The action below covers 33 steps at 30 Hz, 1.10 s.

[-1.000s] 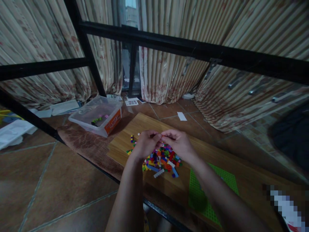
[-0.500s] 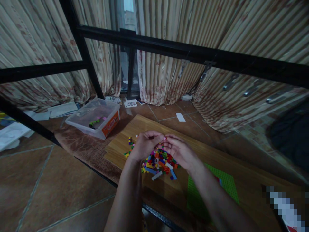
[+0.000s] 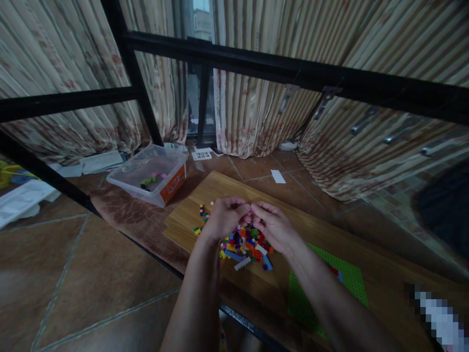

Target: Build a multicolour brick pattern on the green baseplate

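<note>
Pink bit, visible half second earlier, no longer showed between my left hand (image 3: 227,218) and right hand (image 3: 275,226). Fingertips (image 3: 245,209) met, pinched close; couldn't tell whether on anything. Loose bricks (image 3: 251,243) lay beneath, on wooden board (image 3: 216,188); green baseplate (image 3: 352,279) beneath right forearm (image 3: 324,291).

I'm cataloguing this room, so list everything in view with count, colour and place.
Board: one, wood-brown, centre to right
Bricks: many, mixed colours, heaped on board
Baseplate: one, green, on board's right part
Bin: one, clear, orange label, left of board
Pieces: a few, green, pink, dark, in bin
Cloth: one, brown, under bin
Frame: one, black, across view
Hooks: several, metallic, right
Curtains: several, cream-striped, background
Window: part, pale, top
Papers: several, mostly white, floor
Tray: one or more, white, far left
Floor: one, brown tiles
Dark shape: one, unclear, right edge
Pixelated patch: one, whitish, lower right
Left hand: one, bare, above bricks
Right hand: one, bare, fingertips at the left's
</note>
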Each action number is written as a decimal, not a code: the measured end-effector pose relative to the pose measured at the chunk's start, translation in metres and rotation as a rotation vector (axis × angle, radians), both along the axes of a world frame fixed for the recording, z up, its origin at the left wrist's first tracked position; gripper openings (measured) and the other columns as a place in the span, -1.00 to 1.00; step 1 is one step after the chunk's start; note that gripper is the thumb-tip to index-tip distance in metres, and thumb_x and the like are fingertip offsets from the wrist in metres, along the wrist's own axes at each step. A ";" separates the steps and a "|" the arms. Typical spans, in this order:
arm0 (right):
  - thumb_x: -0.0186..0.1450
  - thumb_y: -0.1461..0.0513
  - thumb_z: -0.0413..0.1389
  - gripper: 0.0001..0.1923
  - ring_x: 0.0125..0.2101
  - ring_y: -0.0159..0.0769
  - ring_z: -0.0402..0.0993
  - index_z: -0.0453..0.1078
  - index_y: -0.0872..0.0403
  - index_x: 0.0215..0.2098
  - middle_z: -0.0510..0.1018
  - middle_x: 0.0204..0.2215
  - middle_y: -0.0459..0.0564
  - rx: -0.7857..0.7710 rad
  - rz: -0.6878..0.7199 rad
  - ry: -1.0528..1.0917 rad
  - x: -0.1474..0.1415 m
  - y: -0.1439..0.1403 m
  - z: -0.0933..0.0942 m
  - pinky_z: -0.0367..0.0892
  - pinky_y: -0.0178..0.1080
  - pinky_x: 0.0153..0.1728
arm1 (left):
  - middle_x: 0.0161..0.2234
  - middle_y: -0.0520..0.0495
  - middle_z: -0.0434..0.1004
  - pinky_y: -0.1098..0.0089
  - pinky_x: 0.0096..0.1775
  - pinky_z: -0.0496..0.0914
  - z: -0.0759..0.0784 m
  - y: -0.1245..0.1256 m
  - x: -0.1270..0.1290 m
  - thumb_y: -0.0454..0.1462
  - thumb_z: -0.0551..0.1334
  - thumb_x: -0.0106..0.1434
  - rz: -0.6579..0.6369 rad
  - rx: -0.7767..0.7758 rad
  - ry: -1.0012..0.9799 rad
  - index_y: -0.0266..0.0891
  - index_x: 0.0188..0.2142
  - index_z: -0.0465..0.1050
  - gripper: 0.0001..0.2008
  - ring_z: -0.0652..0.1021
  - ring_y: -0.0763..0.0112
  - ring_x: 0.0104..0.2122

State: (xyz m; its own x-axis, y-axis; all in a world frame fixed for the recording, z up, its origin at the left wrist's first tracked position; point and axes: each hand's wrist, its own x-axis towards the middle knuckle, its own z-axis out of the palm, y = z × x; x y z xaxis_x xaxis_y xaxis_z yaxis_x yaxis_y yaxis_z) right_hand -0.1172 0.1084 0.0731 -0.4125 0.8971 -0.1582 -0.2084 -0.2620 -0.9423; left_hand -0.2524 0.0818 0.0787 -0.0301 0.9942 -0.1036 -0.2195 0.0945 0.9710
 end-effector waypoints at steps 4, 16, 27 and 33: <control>-0.01 0.11 0.36 -0.72 -0.56 -0.54 0.19 0.42 0.11 -0.50 0.37 -0.55 -0.17 -0.068 0.041 0.046 0.001 0.002 -0.003 0.11 -0.42 -0.57 | -0.63 0.03 0.42 0.56 -0.55 0.32 0.000 0.000 -0.003 -0.30 0.27 0.09 -0.009 -0.017 -0.048 -0.36 -0.51 0.43 -0.87 0.39 0.61 -0.65; 0.17 0.39 0.05 -0.84 -0.37 -0.30 0.48 0.44 0.09 -0.40 0.57 -0.43 -0.02 0.522 0.092 -0.969 -0.015 0.037 -0.037 0.33 -0.26 -0.26 | -0.63 -0.02 0.48 0.49 -0.43 0.34 -0.021 0.005 -0.011 -0.48 0.16 -0.04 -0.054 -0.143 0.892 -0.25 -0.58 0.49 -0.83 0.49 0.42 -0.53; 0.24 0.35 0.04 -0.78 -0.22 -0.25 0.51 0.52 0.06 -0.25 0.62 -0.24 0.02 0.720 0.185 -1.191 -0.012 0.027 -0.022 0.29 -0.28 -0.18 | -0.56 -0.10 0.51 0.44 -0.40 0.26 -0.012 0.002 -0.033 -0.33 0.11 0.14 0.244 -0.124 0.926 -0.27 -0.52 0.51 -0.78 0.48 0.38 -0.49; 0.27 0.31 0.07 -0.81 -0.29 -0.31 0.50 0.51 0.02 -0.24 0.60 -0.26 -0.04 0.759 0.193 -1.106 -0.026 0.017 -0.020 0.29 -0.30 -0.25 | -0.55 0.04 0.44 0.52 -0.55 0.22 0.001 -0.005 -0.060 -0.16 0.20 0.06 0.838 0.059 0.120 -0.28 -0.44 0.45 -0.79 0.37 0.57 -0.65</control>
